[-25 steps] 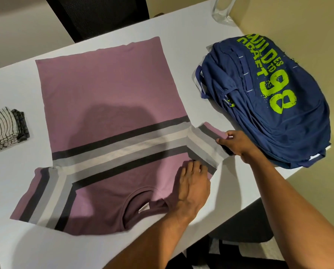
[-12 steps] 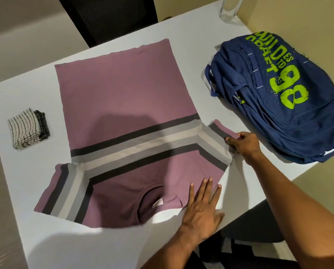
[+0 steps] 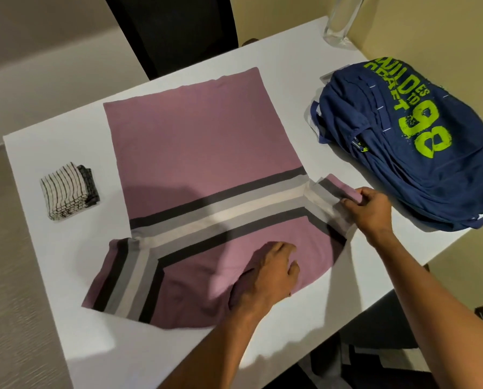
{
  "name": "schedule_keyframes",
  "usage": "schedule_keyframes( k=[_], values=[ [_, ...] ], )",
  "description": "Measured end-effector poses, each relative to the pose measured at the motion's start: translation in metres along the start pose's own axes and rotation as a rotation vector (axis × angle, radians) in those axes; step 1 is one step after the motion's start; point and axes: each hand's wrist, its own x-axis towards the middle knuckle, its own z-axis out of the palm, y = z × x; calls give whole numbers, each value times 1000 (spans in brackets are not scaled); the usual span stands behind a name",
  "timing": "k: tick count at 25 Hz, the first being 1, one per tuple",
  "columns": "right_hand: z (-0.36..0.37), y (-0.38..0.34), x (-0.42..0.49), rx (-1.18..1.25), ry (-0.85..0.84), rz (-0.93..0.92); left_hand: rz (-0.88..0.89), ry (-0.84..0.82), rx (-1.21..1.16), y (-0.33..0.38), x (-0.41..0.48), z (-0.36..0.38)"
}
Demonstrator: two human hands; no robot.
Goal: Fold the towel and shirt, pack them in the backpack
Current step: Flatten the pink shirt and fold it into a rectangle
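Lying spread flat on the white desk [image 3: 285, 66], the shirt [image 3: 201, 153] has its collar end toward the person and its hem toward the far edge, a layout that suits folding the sleeves inward first. The right hand [image 3: 368, 209] pinches the cuff of the sleeve on that side between thumb and fingers, lifting its edge slightly off the desk, probably to swing it across the body of the shirt. The left hand [image 3: 268, 273] sits near the collar with its fingers curled into the fabric, which bunches under them; it looks to be anchoring or gathering the cloth there so the shirt does not slide while the sleeve moves.

The shirt is mauve, with a band of dark grey, light grey and white stripes running across the chest and angling down both short sleeves. The other sleeve lies flat and untouched.

Well apart to the left, the striped towel [image 3: 69, 190] rests as a small, neat folded square, so that part seems done. The navy backpack [image 3: 408, 141], printed with lime lettering and a large 98, lies on its side just beyond the right hand, not yet packed by the look of it.
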Motion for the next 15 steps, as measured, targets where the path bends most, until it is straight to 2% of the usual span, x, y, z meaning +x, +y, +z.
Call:
schedule_keyframes(
  k=[3, 6, 8, 11, 12, 15],
  values=[
    [28, -36, -43, -157, 31, -272, -179, 123, -389, -8, 26, -17],
    [78, -52, -91, -280, -123, -474, -456, 163, -966, -13, 53, -32],
    [107, -44, -112, -366, -236, -531, -520, 143, -970, -21, 70, -36],
    [122, -32, -124, -369, -255, -560, -539, 166, -600, -29, 83, -32],
    [121, -30, -124, -344, -241, -551, -554, 199, -556, -27, 87, -31],
    [114, -20, -125, -304, -223, -591, -553, 260, -637, -14, 101, -31]
  ],
)
